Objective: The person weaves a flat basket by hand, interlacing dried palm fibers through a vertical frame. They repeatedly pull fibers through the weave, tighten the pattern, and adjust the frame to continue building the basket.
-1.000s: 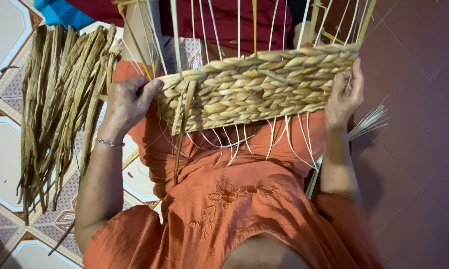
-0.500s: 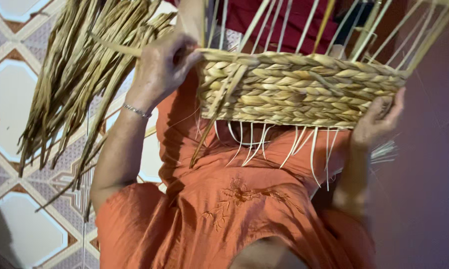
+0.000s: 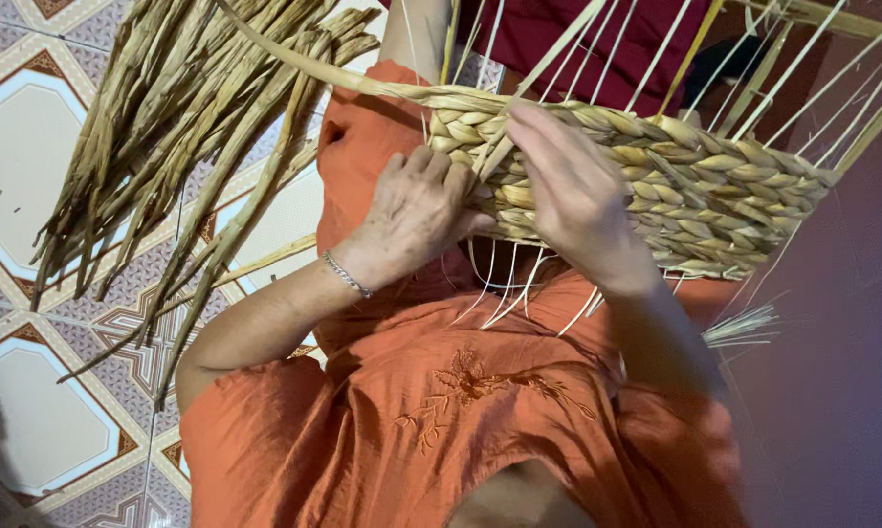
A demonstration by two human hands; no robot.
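A half-woven straw basket (image 3: 725,186) rests on my lap against my orange clothing (image 3: 461,411). Thin pale stakes (image 3: 646,59) stick up from its rim, and loose ends hang below it. My left hand (image 3: 417,210), a bracelet at its wrist, grips the basket's left end from below. Over the woven wall just to the right lies my right hand (image 3: 570,191), its fingers closed on a flat straw strand (image 3: 324,70) that runs off to the upper left. The two hands almost touch.
A large bundle of dried straw (image 3: 182,127) lies on the patterned tiled floor (image 3: 30,196) at the left. Red cloth (image 3: 578,39) shows behind the stakes. A dark reddish surface (image 3: 842,391) fills the right side, with a small tuft of straw (image 3: 739,325) on it.
My right hand has left the basket's right end and come over to its left part, beside my left hand. My left hand has slid lower on the left end. The basket sits tilted.
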